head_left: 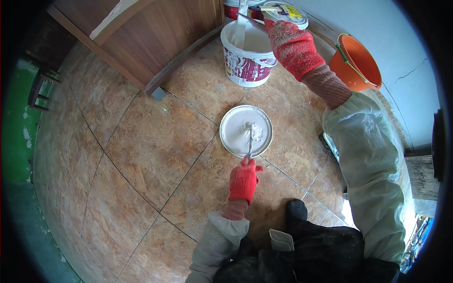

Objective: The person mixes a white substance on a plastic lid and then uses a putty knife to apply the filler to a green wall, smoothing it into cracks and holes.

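Observation:
My left hand [245,181], in a red glove, grips a thin metal tool [251,144] whose far end lies in white paint on a round white lid or container [233,129] on the floor. My right hand [285,42], also red-gloved, reaches to the top of a white paint bucket [247,70] with a purple label. Its fingers are closed at a thin dark item, partly hidden, that I cannot make out. A flat paint-coated stick [241,26] stands in the bucket. A brush with a yellow label [288,10] rests on a lidded tub [298,20] behind my right hand.
An orange bucket [358,61] with a green-gripped handle stands by the white wall [401,56] at right. A wooden cabinet [141,42] is at upper left, a dark wooden piece [40,92] by the green wall [21,141]. My dark shoe [296,211] is on the tiled floor [151,132].

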`<action>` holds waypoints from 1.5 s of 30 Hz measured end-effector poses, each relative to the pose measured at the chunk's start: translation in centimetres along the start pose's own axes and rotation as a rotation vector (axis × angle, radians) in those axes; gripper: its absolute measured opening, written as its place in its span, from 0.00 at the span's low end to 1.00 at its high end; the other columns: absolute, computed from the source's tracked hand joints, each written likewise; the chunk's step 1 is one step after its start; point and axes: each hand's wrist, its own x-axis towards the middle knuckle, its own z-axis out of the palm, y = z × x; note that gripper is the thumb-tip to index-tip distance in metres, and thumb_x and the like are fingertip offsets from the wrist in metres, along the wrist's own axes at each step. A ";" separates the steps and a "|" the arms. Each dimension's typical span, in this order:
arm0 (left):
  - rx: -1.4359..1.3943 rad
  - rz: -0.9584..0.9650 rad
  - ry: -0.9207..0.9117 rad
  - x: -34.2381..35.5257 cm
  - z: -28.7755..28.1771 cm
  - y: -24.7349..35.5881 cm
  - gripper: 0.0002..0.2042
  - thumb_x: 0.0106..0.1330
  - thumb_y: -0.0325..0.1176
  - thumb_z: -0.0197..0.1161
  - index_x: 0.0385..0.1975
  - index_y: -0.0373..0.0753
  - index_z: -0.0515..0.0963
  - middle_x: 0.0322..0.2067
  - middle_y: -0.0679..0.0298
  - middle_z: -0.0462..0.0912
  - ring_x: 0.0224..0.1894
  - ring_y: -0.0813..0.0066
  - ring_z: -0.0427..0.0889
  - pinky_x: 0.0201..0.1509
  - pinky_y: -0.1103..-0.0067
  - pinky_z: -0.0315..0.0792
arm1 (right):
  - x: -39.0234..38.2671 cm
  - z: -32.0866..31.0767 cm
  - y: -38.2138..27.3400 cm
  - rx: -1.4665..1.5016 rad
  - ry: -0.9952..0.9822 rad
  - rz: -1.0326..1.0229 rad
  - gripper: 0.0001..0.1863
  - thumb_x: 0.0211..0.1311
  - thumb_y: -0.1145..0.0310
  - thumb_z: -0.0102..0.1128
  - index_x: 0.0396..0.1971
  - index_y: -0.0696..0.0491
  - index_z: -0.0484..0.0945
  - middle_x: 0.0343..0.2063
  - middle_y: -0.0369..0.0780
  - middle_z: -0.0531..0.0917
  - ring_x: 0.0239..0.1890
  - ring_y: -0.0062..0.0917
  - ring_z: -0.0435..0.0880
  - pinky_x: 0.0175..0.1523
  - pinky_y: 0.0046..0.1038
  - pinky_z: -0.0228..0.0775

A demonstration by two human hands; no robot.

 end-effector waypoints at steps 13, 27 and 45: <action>-0.090 -0.109 0.041 1.2 0.0 -0.7 0.17 0.69 0.41 0.46 0.50 0.38 0.70 0.27 0.62 0.84 0.12 0.77 0.73 0.16 0.80 0.67 | -1.8 2.5 -0.7 0.054 0.075 -0.161 0.06 0.57 0.68 0.54 0.32 0.53 0.76 0.27 0.41 0.78 0.30 0.34 0.80 0.32 0.34 0.75; -0.479 -0.116 0.031 -1.3 2.4 -1.4 0.23 0.69 0.43 0.49 0.61 0.41 0.63 0.31 0.60 0.83 0.14 0.81 0.72 0.17 0.83 0.68 | -1.5 3.2 -6.0 0.263 -0.052 0.007 0.13 0.60 0.66 0.51 0.44 0.52 0.72 0.28 0.43 0.76 0.30 0.32 0.81 0.29 0.31 0.75; -1.258 -0.164 -0.139 -0.2 7.5 -5.9 0.15 0.70 0.37 0.51 0.50 0.36 0.71 0.42 0.59 0.76 0.42 0.76 0.75 0.48 0.78 0.71 | -26.5 -9.3 -10.9 1.515 -1.295 0.953 0.26 0.63 0.64 0.54 0.62 0.47 0.65 0.29 0.34 0.80 0.25 0.17 0.76 0.33 0.24 0.72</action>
